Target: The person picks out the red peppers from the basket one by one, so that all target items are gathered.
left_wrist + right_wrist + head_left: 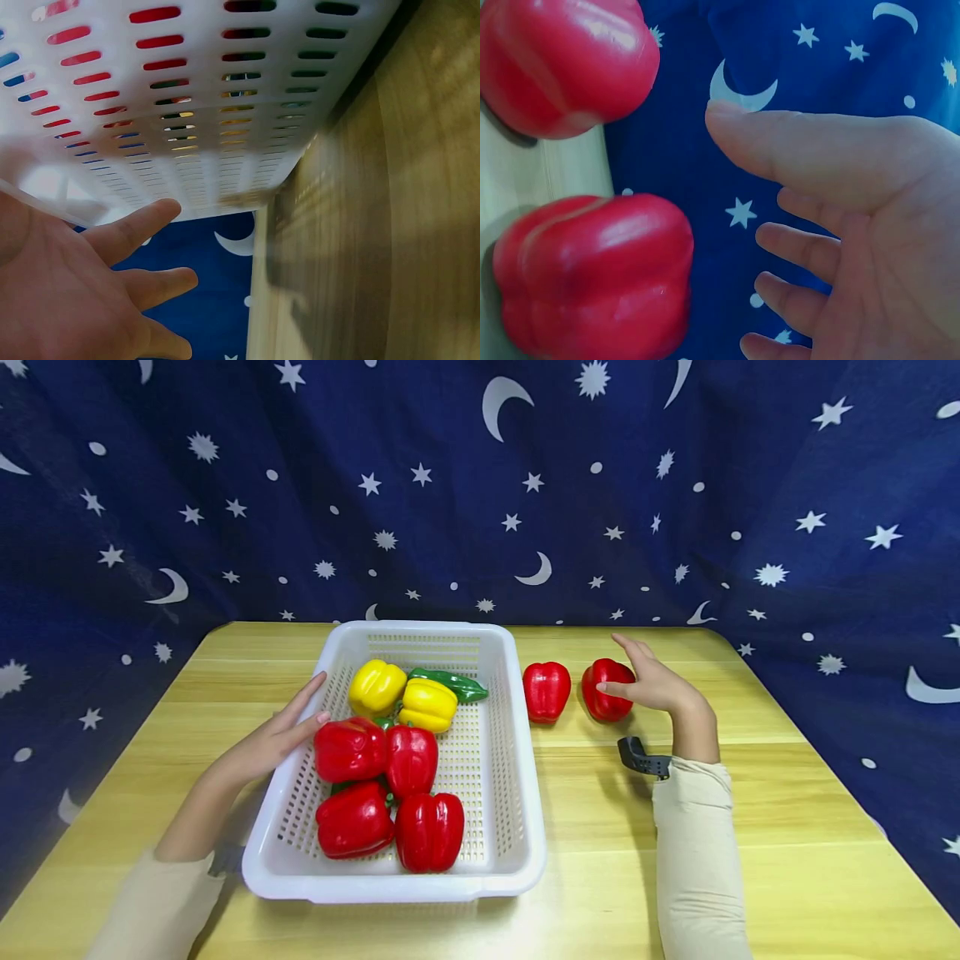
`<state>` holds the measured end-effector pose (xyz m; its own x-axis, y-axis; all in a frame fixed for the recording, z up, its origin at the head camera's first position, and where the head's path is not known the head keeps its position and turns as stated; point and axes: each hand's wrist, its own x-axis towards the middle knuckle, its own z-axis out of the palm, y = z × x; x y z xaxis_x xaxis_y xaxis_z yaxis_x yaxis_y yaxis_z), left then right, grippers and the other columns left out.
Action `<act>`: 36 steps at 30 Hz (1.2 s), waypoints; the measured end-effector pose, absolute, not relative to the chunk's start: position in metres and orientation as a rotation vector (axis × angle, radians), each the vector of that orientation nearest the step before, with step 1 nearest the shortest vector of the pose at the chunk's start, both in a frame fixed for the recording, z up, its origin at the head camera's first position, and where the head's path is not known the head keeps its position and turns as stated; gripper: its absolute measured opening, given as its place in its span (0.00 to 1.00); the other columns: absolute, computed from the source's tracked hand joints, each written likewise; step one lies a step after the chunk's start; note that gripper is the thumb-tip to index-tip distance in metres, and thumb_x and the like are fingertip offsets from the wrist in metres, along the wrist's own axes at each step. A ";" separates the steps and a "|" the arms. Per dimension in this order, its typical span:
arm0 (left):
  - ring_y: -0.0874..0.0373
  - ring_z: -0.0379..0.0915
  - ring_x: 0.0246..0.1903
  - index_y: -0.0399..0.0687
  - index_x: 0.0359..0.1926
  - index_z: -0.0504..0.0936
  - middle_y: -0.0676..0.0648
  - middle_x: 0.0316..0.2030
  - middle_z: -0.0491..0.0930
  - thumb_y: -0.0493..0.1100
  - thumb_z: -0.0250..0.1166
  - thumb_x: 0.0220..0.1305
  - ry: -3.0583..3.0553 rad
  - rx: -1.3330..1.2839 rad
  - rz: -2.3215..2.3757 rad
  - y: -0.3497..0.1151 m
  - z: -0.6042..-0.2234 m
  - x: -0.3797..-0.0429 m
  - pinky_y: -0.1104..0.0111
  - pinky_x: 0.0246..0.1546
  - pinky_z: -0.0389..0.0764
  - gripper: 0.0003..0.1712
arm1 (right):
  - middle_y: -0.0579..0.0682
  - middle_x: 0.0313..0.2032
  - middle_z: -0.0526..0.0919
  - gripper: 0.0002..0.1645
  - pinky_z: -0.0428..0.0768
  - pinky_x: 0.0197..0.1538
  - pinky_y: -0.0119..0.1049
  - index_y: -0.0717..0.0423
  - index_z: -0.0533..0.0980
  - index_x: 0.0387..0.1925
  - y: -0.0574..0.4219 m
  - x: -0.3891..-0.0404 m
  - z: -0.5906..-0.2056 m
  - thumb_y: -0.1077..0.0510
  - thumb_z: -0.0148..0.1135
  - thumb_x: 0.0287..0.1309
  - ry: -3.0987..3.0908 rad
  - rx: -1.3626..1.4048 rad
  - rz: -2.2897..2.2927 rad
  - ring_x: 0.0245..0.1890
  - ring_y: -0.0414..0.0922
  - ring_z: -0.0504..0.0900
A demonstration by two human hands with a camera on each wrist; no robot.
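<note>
White bskt, L hand at rim, R hand nr spaced peppers

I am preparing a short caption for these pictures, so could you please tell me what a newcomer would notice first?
Probably the white basket on the wooden table, with four glossy red peppers in its nearer part and two yellow peppers farther back. Next, two more red peppers on the table to its right, with the person's right hand close by. Behind hangs a dark blue cloth, patterned with moons and stars.
</note>
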<state>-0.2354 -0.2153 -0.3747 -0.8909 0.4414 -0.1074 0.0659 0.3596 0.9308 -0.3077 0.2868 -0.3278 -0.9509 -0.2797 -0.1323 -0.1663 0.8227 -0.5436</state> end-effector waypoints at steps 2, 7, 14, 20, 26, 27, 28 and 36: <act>0.39 0.79 0.39 0.67 0.70 0.30 0.30 0.68 0.42 0.48 0.46 0.68 2.285 0.444 1.546 -0.216 -0.375 -0.235 0.52 0.23 0.82 0.40 | 0.65 0.69 0.40 0.53 0.52 0.64 0.65 0.57 0.38 0.70 0.284 -0.307 -0.327 0.50 0.60 0.55 2.808 -0.362 -0.810 0.67 0.63 0.43; 0.40 0.79 0.39 0.68 0.70 0.30 0.31 0.68 0.42 0.49 0.46 0.68 2.269 0.422 1.559 -0.216 -0.377 -0.232 0.51 0.24 0.82 0.40 | 0.63 0.69 0.41 0.53 0.53 0.64 0.66 0.55 0.39 0.71 0.271 -0.306 -0.329 0.50 0.60 0.54 2.818 -0.448 -0.838 0.68 0.62 0.43; 0.38 0.78 0.41 0.66 0.70 0.30 0.31 0.68 0.42 0.49 0.46 0.68 2.286 0.439 1.557 -0.217 -0.378 -0.230 0.51 0.24 0.82 0.40 | 0.59 0.70 0.42 0.51 0.52 0.65 0.64 0.51 0.41 0.71 0.232 -0.316 -0.311 0.51 0.60 0.55 2.779 -0.609 -0.821 0.69 0.59 0.44; 0.37 0.78 0.42 0.66 0.70 0.31 0.32 0.68 0.43 0.50 0.46 0.69 2.287 0.451 1.555 -0.217 -0.376 -0.236 0.52 0.25 0.83 0.39 | 0.55 0.70 0.45 0.51 0.54 0.68 0.57 0.51 0.43 0.70 0.187 -0.319 -0.277 0.50 0.62 0.53 2.764 -0.806 -0.764 0.69 0.53 0.47; 0.35 0.76 0.45 0.63 0.71 0.31 0.31 0.68 0.43 0.49 0.44 0.69 2.323 0.465 1.543 -0.220 -0.375 -0.235 0.54 0.26 0.83 0.38 | 0.51 0.70 0.45 0.51 0.54 0.70 0.51 0.50 0.44 0.70 0.135 -0.317 -0.251 0.47 0.62 0.53 2.685 -1.064 -0.651 0.69 0.48 0.47; 0.35 0.75 0.45 0.63 0.71 0.31 0.31 0.68 0.43 0.49 0.44 0.69 2.324 0.468 1.543 -0.221 -0.375 -0.235 0.54 0.26 0.83 0.38 | 0.51 0.71 0.44 0.51 0.54 0.70 0.50 0.49 0.44 0.70 0.127 -0.316 -0.249 0.47 0.62 0.53 2.663 -1.095 -0.649 0.69 0.48 0.47; 0.35 0.75 0.46 0.63 0.71 0.31 0.31 0.68 0.43 0.49 0.44 0.69 2.326 0.468 1.544 -0.221 -0.375 -0.235 0.54 0.26 0.83 0.38 | 0.50 0.71 0.43 0.52 0.54 0.70 0.50 0.48 0.43 0.70 0.120 -0.314 -0.247 0.47 0.62 0.53 2.639 -1.118 -0.645 0.69 0.47 0.47; 0.31 0.70 0.50 0.62 0.71 0.32 0.33 0.69 0.42 0.47 0.42 0.70 2.332 0.483 1.547 -0.218 -0.378 -0.236 0.54 0.28 0.84 0.36 | 0.48 0.71 0.44 0.53 0.56 0.70 0.48 0.45 0.45 0.70 0.068 -0.301 -0.244 0.44 0.64 0.50 2.481 -1.244 -0.535 0.69 0.46 0.46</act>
